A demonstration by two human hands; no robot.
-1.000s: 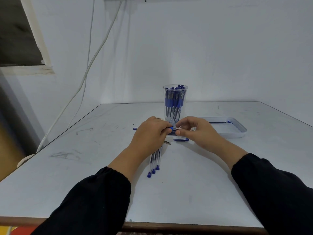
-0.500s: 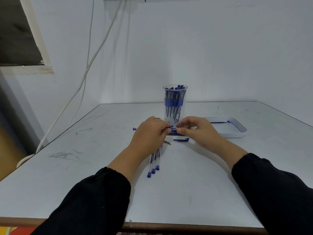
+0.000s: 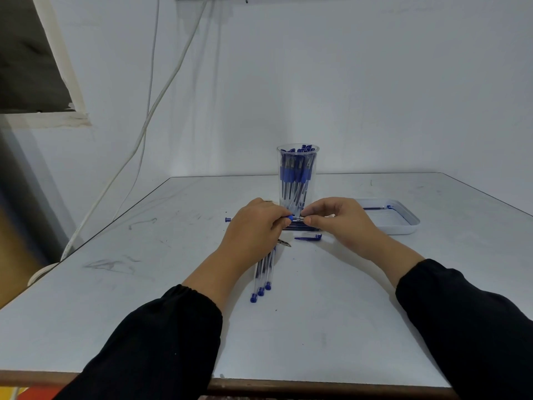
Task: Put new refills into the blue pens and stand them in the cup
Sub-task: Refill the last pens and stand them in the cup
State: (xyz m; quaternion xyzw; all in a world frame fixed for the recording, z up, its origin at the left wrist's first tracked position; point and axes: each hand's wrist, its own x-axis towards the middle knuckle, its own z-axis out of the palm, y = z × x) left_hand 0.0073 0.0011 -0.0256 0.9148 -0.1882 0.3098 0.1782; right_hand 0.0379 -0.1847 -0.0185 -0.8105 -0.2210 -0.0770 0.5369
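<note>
I am holding one pen [image 3: 293, 218] level between both hands, just in front of the cup [image 3: 298, 176]. My left hand [image 3: 253, 226] is curling round its barrel, whose blue end plug is poking out at 9 o'clock of my knuckles. My right hand [image 3: 339, 219] is pinching the pen's tip end with thumb and forefinger, the other fingers bending loosely above. Only a short stretch with a blue collar and a pale tip piece is showing between my fingertips.

The cup is a tall, clear plastic tumbler, slightly flared, standing upright at 12 o'clock of my hands and packed with blue-capped pens. Under my hands a small row of dark refills [image 3: 300, 226] is lying flat; I cannot tell how many. At 6 o'clock of the right thumb a blue cap [image 3: 308, 237] with its clip is lying on its side. At 6 o'clock of my left hand three clear barrels [image 3: 264, 277] are lying side by side, touching, their round blue plugs pointing toward me. Just beside them a thin, dark bit [image 3: 284, 243] is resting; it is too small to name.

At 3 o'clock a shallow white tray [image 3: 403, 226] with rounded corners is holding one pen. The table [image 3: 173, 313] is smooth, pale and scuffed with grey marks. My sleeves are black with gathered cuffs.
</note>
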